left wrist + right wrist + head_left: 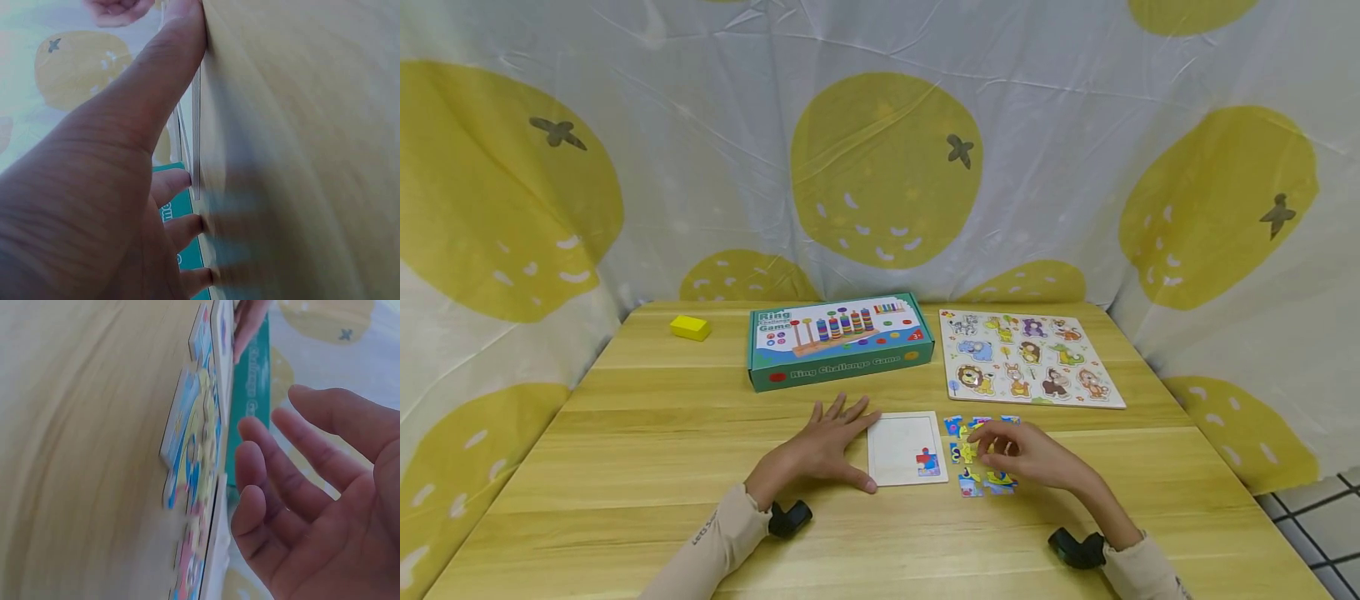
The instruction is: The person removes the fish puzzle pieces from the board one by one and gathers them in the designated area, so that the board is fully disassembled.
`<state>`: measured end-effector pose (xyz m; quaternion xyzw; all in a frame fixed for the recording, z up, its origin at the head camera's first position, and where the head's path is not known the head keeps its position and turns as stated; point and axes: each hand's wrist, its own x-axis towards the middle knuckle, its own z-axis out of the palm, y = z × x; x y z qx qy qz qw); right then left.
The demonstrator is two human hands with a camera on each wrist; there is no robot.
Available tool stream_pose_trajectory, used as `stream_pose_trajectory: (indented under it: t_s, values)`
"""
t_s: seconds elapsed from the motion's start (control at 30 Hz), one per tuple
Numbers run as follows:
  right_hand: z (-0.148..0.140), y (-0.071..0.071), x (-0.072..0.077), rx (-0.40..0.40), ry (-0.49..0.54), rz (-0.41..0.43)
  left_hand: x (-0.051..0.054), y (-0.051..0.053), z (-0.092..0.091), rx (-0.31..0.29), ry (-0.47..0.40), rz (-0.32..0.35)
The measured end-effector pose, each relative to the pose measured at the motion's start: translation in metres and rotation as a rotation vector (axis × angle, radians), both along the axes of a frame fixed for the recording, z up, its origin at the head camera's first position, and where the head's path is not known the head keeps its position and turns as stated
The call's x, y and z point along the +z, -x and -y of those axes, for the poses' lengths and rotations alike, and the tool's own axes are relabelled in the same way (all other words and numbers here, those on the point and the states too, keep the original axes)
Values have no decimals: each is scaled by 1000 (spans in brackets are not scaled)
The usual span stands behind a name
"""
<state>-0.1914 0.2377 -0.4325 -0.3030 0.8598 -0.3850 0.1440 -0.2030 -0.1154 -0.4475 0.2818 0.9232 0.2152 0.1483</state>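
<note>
A white puzzle tray (pixel 898 446) lies on the table, with red-and-blue jigsaw pieces (pixel 928 463) in its lower right corner. My left hand (pixel 823 446) rests with spread fingers along the tray's left side, its thumb near the lower left corner and its index finger at the upper edge area. To the tray's right lie several loose jigsaw pieces (pixel 970 483), blue and yellow. Above them hovers my right hand (pixel 1033 454), fingers loosely bent. In the right wrist view nothing shows between its fingers (pixel 306 481), and the loose pieces (pixel 197 444) lie beyond it, partly blurred.
Behind the tray stands a green Ring Challenge Game box (pixel 842 342). A wooden animal puzzle board (pixel 1030 358) lies at the back right. A yellow block (pixel 690 327) sits at the back left. A patterned curtain (pixel 715 167) hangs along the table's far edge.
</note>
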Motion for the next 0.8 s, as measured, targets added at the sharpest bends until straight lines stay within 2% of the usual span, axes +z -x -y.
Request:
stream_pose_trajectory:
  t_s: [0.27, 0.43, 0.57, 0.8]
  values:
    - [29, 10, -3, 46, 11, -45, 0, 1, 0, 1, 3, 0]
    - [46, 13, -4, 63, -56, -98, 1, 1, -1, 3, 13, -6]
    - [57, 13, -2, 87, -115, -97, 1, 2, -2, 5, 14, -12]
    - [66, 16, -5, 140, -121, -93, 2, 0, -2, 3, 13, -8]
